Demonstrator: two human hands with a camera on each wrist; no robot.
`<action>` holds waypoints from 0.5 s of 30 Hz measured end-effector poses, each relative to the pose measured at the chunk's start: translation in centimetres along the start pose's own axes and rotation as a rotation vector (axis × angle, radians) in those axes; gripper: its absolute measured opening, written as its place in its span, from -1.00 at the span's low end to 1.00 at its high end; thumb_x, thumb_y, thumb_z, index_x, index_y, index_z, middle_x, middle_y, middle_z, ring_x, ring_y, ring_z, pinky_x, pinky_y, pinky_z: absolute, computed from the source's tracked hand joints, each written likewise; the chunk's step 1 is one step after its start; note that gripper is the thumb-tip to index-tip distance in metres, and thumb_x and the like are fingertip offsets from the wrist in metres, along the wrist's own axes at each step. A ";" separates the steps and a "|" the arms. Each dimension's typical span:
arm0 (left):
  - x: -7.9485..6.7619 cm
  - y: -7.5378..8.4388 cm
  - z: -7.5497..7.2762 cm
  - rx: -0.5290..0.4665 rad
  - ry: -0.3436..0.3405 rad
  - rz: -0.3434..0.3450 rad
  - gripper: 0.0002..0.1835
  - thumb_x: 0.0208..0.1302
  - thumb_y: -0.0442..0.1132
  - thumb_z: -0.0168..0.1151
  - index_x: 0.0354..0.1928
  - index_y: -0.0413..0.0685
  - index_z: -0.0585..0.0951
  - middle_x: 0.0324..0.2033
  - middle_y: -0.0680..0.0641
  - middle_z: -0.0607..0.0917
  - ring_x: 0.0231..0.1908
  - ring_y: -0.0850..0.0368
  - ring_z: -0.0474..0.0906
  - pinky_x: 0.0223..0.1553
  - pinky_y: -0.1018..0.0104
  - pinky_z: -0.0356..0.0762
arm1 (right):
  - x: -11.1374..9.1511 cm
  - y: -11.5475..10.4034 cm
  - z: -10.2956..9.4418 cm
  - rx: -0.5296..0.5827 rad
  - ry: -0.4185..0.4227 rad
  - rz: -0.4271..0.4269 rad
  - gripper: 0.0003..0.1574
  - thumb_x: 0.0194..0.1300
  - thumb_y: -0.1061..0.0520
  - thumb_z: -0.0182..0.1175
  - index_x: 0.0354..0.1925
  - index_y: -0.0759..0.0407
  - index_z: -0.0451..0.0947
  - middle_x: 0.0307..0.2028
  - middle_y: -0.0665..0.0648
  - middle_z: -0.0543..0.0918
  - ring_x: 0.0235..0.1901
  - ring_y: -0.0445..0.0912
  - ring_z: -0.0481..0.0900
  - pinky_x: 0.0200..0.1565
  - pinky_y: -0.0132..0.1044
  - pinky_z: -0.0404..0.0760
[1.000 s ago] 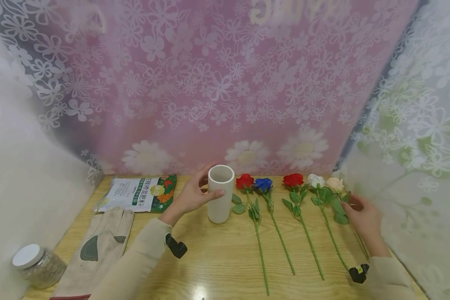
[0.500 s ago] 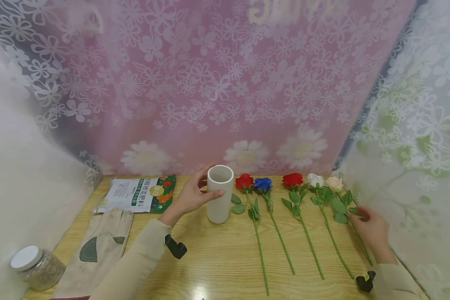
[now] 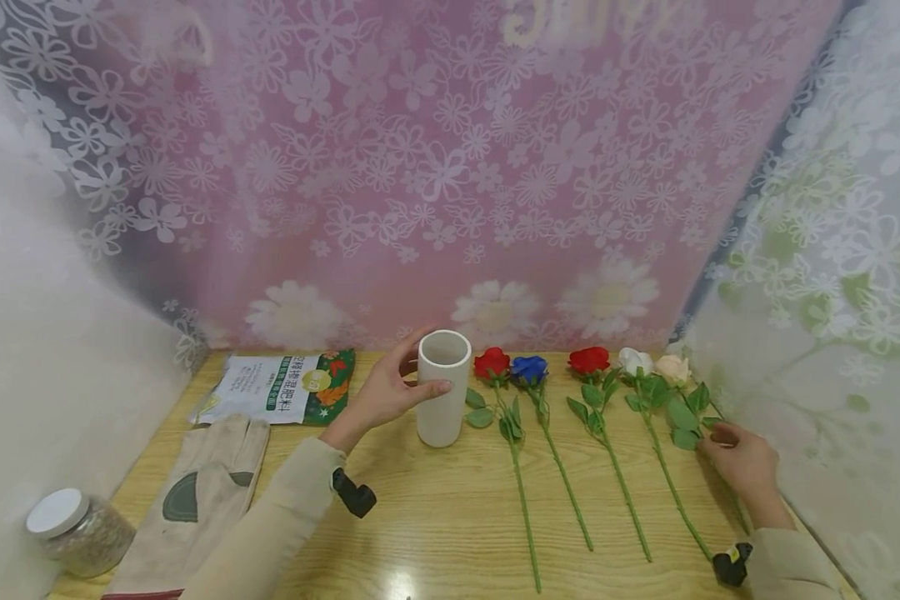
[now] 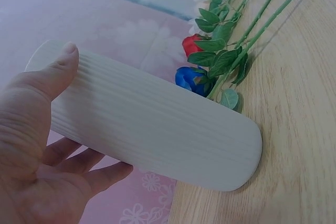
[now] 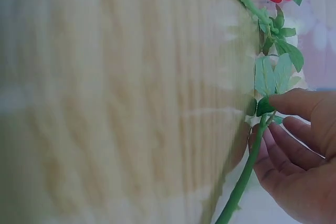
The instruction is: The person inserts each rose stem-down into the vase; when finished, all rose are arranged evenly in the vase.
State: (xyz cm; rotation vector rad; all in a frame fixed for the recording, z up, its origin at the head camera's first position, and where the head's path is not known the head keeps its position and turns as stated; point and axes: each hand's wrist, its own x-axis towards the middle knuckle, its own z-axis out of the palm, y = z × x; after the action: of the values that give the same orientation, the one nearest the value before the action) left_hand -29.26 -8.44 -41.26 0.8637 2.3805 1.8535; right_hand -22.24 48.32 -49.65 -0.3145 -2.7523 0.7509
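In the head view, a white cylindrical vase stands upright on the table. My left hand grips it from the left near the top, thumb across the front. The left wrist view shows the ribbed side of the vase and the fingers curled under it. At the far right, my right hand holds the cream rose by its stem, just below the leaves. In the right wrist view, the thumb meets a leaf and the fingers curl behind the green stem, partly hidden.
Beside the cream rose lie a white rose, a red rose, a blue rose and another red rose. To the left are a fertilizer bag, work gloves and a lidded jar. Patterned curtains surround the table.
My right hand has slid down and slightly right along the cream rose, from its upper leaves to the stem below them. The left hand and vase have stayed in place.
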 end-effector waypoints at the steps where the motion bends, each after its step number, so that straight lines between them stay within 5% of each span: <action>1: 0.0 0.0 0.0 -0.003 -0.001 0.002 -0.06 0.31 -0.24 0.53 0.62 0.38 0.25 0.37 -0.08 0.55 0.34 -0.19 0.58 0.25 -0.15 0.66 | 0.0 0.0 0.0 -0.001 -0.005 0.000 -0.39 0.49 0.09 0.27 0.26 0.56 0.50 0.05 0.56 0.68 -0.15 0.33 0.72 -0.28 -0.03 0.73; 8: 0.0 -0.1 0.0 0.002 -0.004 0.010 -0.06 0.30 -0.24 0.54 0.61 0.43 0.26 0.36 -0.05 0.56 0.32 -0.15 0.60 0.25 -0.12 0.67 | 0.2 -0.2 -0.3 -0.002 -0.058 -0.021 -0.39 0.43 0.16 0.30 0.24 0.61 0.50 -0.01 0.55 0.71 -0.24 0.20 0.73 -0.24 -0.03 0.74; 15: 0.0 -0.1 0.0 -0.004 -0.003 0.014 -0.04 0.29 -0.26 0.55 0.62 0.39 0.26 0.37 -0.09 0.56 0.32 -0.18 0.60 0.23 -0.16 0.67 | 0.6 0.0 -0.5 -0.008 -0.093 -0.029 -0.45 0.39 0.24 0.26 0.20 0.62 0.53 -0.07 0.54 0.73 -0.21 0.30 0.72 -0.08 0.25 0.69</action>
State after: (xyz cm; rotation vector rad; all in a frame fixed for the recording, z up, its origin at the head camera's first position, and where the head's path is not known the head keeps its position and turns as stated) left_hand -29.33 -8.42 -41.33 0.8840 2.3743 1.8596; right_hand -22.62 48.72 -49.15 -0.2465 -2.8405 0.7660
